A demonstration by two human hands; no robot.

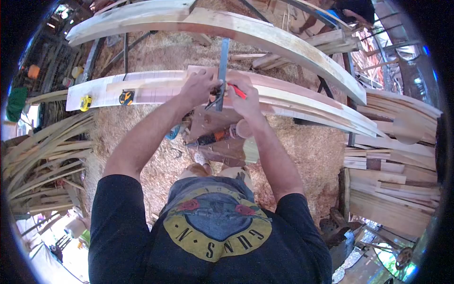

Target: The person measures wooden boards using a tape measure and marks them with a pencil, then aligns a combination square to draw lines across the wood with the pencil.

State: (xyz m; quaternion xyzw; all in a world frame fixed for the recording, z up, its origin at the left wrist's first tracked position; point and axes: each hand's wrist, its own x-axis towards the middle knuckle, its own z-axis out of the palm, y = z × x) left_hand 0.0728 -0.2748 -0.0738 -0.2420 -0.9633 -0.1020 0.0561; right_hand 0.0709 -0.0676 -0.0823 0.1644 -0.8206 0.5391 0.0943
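Note:
A combination square lies across the wooden board, its long metal blade (223, 64) pointing away from me and its dark head partly hidden by fingers. My left hand (198, 88) is closed at the head of the square and presses on the board. My right hand (245, 98), just right of the blade, grips a red pencil or marker (240, 92); its tip is hidden by the fingers and blade. Beneath both hands runs the pale board (156, 85), beside curved pinkish strips (293, 94). A yellow tape measure (85, 102) and a black-and-orange tape measure (126, 97) rest on it at left.
A thick curved beam (265, 35) spans the far side. Below the board, an orange-and-black power tool (213, 137) sits on a low wooden surface (203, 122). Stacked wood strips (52, 156) stand at left, more planks (392, 180) at right. Another person (354, 12) is at upper right.

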